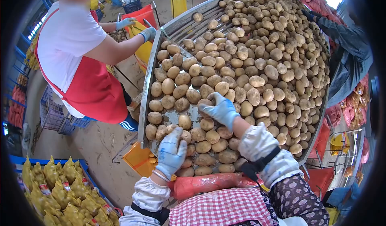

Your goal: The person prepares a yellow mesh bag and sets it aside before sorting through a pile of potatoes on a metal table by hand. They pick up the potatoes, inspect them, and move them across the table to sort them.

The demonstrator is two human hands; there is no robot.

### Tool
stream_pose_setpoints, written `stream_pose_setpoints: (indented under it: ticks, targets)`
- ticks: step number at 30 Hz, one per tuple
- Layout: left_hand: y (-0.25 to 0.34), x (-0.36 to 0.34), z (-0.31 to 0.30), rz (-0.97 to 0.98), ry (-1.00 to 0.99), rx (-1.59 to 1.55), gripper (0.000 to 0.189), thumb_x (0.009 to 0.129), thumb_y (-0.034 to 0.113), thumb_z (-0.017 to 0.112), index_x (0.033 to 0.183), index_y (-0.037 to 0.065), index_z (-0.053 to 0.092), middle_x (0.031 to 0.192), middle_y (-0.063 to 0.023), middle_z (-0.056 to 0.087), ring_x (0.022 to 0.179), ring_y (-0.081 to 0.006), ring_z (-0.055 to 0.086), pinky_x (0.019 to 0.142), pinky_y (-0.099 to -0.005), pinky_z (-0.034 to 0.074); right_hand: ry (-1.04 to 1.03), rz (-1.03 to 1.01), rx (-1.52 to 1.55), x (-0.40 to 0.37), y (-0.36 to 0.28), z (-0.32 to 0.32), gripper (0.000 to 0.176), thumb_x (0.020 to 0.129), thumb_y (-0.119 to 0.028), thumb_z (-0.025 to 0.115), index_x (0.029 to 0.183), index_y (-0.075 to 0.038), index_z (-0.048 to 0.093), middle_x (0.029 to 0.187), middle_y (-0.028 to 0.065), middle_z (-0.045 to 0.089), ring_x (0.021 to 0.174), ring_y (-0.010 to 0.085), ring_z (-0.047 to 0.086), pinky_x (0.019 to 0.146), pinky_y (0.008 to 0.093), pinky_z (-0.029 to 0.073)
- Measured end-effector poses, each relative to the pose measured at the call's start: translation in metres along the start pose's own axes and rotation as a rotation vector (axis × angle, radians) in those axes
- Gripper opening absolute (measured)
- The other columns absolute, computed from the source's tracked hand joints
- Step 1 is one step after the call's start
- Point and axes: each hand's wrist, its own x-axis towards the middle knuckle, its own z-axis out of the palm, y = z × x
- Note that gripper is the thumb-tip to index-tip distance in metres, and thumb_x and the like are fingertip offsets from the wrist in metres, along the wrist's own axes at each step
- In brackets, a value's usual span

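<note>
Potatoes (pixel 257 81) cover a metal sorting table (pixel 145 101) in front of me, piled high toward the right. My right hand (pixel 222 111), in a light blue glove, has its fingers around a potato (pixel 205 105) near the middle of the table. Nearer to me, my left hand (pixel 171 151), gloved alike, reaches over the left front edge. Its fingertips are beside a potato (pixel 172 128), and the thumb stands apart from the fingers with nothing visible between them. A bare patch of metal (pixel 171 117) shows between the loose potatoes on the left.
A person in a red apron (pixel 98 89) stands at left, hands by a yellow bag (pixel 142 45). Another person's dark sleeve (pixel 345 37) reaches in from the right. A red padded roll (pixel 213 184) lines the near edge. Filled yellow net bags (pixel 60 189) stand lower left.
</note>
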Motion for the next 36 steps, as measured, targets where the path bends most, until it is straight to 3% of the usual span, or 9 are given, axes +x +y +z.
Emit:
stream_pose_setpoints:
  ticks: [4,7,10,13,15,22,25,28,36]
  targets:
    - [0.026,0.035,0.009,0.036,0.211,-0.397,0.063,0.091,0.017,0.060,0.145,-0.003,0.034,0.145,-0.0210,0.041,0.135,-0.0310,0.040,0.112,-0.0367,0.033,-0.227,0.205,1.448,-0.039,0.000,-0.003,0.057,0.097,-0.054,0.044,0.118,-0.003,0.056,0.097,0.0151,0.067,0.083,0.0280,0.068,0.067,0.0375,0.057]
    - [0.049,0.042,0.027,0.218,0.171,-0.165,0.074,0.090,0.010,0.063,0.151,0.001,0.022,0.150,-0.0171,0.032,0.138,-0.0262,0.035,0.112,-0.0354,0.032,-0.475,0.195,1.685,-0.056,0.004,-0.007,0.064,0.099,-0.057,0.033,0.119,-0.001,0.055,0.096,0.0187,0.066,0.080,0.0289,0.068,0.065,0.0379,0.058]
    - [0.075,0.047,0.044,0.076,-0.123,-1.121,0.101,0.080,0.019,0.078,0.153,0.000,0.011,0.152,-0.0165,0.028,0.139,-0.0242,0.032,0.114,-0.0374,0.030,-0.415,0.180,1.658,-0.071,0.011,-0.014,0.067,0.100,-0.054,0.029,0.127,0.003,0.051,0.101,0.0167,0.067,0.071,0.0284,0.067,0.066,0.0369,0.058]
    - [0.111,0.051,0.038,0.128,-0.239,-1.271,0.105,0.079,0.019,0.080,0.153,0.001,0.008,0.153,-0.0161,0.025,0.140,-0.0243,0.030,0.115,-0.0371,0.029,-0.602,-0.070,1.574,-0.079,0.012,-0.020,0.060,0.100,-0.054,0.036,0.117,-0.001,0.059,0.101,0.0148,0.067,0.086,0.0233,0.067,0.072,0.0343,0.057]
    - [0.109,0.058,0.043,0.256,-0.216,-0.975,0.108,0.076,0.020,0.083,0.153,0.001,0.010,0.155,-0.0145,0.022,0.141,-0.0240,0.029,0.115,-0.0367,0.028,0.055,0.101,1.401,-0.099,0.002,-0.012,0.053,0.102,-0.048,0.036,0.117,-0.004,0.060,0.106,0.0084,0.066,0.095,0.0167,0.064,0.084,0.0299,0.053]
    - [0.132,0.059,0.069,0.401,-0.027,-0.811,0.093,0.078,0.020,0.082,0.149,0.002,0.025,0.150,-0.0137,0.033,0.134,-0.0223,0.039,0.111,-0.0359,0.035,0.279,-0.075,1.050,-0.106,0.047,-0.005,0.044,0.106,-0.037,0.033,0.117,-0.005,0.061,0.111,0.0058,0.064,0.099,0.0134,0.060,0.092,0.0289,0.047]
    - [0.152,0.060,0.068,0.093,0.056,-1.058,0.057,0.086,0.021,0.076,0.131,-0.001,0.050,0.126,-0.0097,0.058,0.113,-0.0162,0.056,0.098,-0.0297,0.046,-0.145,-0.232,1.587,-0.111,0.049,-0.009,0.041,0.107,-0.032,0.032,0.120,-0.004,0.060,0.113,0.0073,0.064,0.101,0.0139,0.059,0.094,0.0291,0.047]
    - [0.150,0.070,0.065,-0.123,0.097,-1.280,0.031,0.104,0.023,0.047,0.102,0.000,0.067,0.094,-0.0032,0.068,0.087,-0.0072,0.061,0.079,-0.0229,0.051,0.060,-0.093,1.447,-0.112,0.046,0.002,0.042,0.107,-0.032,0.032,0.121,-0.003,0.059,0.115,0.0063,0.064,0.103,0.0140,0.059,0.095,0.0283,0.046]
    - [0.134,0.072,0.061,-0.138,-0.227,-1.278,0.032,0.100,0.029,0.056,0.113,0.000,0.063,0.109,-0.0071,0.066,0.098,-0.0111,0.061,0.086,-0.0268,0.050,0.016,0.048,1.340,-0.119,0.024,-0.016,0.050,0.104,-0.043,0.035,0.120,-0.002,0.059,0.114,0.0095,0.066,0.104,0.0171,0.063,0.097,0.0326,0.049]
